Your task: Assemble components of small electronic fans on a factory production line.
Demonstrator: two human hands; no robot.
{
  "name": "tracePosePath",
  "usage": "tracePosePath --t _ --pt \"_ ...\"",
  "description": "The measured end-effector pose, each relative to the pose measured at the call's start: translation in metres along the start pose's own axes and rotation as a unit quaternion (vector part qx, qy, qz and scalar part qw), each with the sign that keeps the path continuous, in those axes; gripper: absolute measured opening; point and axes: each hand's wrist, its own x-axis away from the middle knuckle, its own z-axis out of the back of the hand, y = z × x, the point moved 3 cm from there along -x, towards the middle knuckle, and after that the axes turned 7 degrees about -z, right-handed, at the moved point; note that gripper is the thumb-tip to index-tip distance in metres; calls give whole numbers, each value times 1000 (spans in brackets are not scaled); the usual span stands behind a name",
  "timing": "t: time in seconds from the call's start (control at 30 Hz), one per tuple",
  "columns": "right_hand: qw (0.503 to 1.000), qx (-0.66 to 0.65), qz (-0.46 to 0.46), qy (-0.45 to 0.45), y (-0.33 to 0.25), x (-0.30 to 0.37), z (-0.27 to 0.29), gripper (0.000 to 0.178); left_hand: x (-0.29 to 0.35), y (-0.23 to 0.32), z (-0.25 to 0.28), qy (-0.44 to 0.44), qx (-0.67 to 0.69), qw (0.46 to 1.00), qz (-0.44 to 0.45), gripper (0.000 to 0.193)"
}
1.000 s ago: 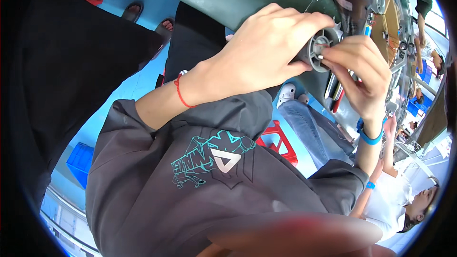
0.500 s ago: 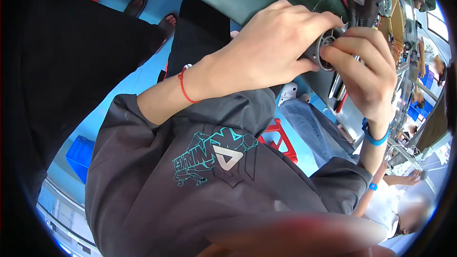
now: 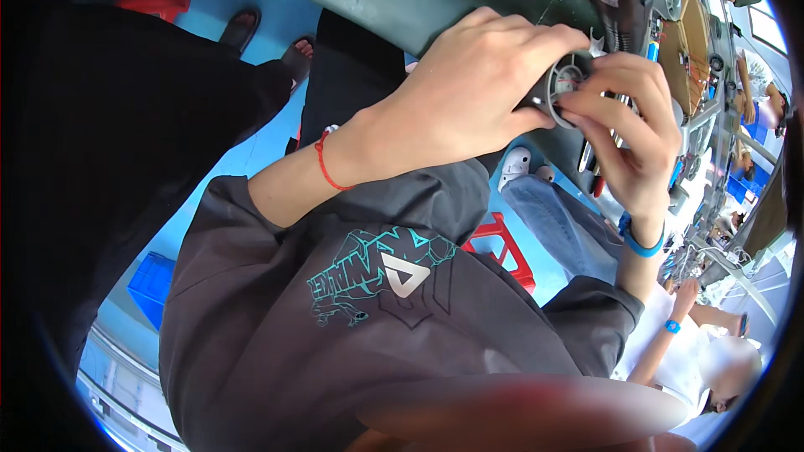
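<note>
Lower across the opening now go the right hand's (image 3: 632, 113) fingertips, baring spokes inside the smooth grey cylinder (image 3: 564, 81); whether they pinch anything, can't tell! Left hand (image 3: 473, 88) clamps its curved wall, above the dark-green bench (image 3: 394, 0).

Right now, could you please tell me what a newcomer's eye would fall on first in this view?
Probably the grey, spoked round part at upper right, gripped by the left hand, with the right hand at its open end. Lower down, a turquoise print stands out on the dark shirt. To the print's right, a red stool shows vividly against the blue floor.
</note>
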Motion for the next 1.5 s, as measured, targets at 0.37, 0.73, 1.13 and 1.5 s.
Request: tracePosePath --t 0.37,0.73,1.13,1.5 --pt "994 -70 -89 -10 3 12 -7 61 2 29 22 23 -64 997 36 47" --pt "996 -13 -94 5 -8 3 -17 62 7 23 36 -31 -180 983 -5 12" --pt "991 -92 -99 25 -11 -1 -34 31 9 22 57 -85 -141 984 74 10" --pt "971 -189 -138 46 -11 -37 -37 18 9 9 82 -19 -36 995 88 8"
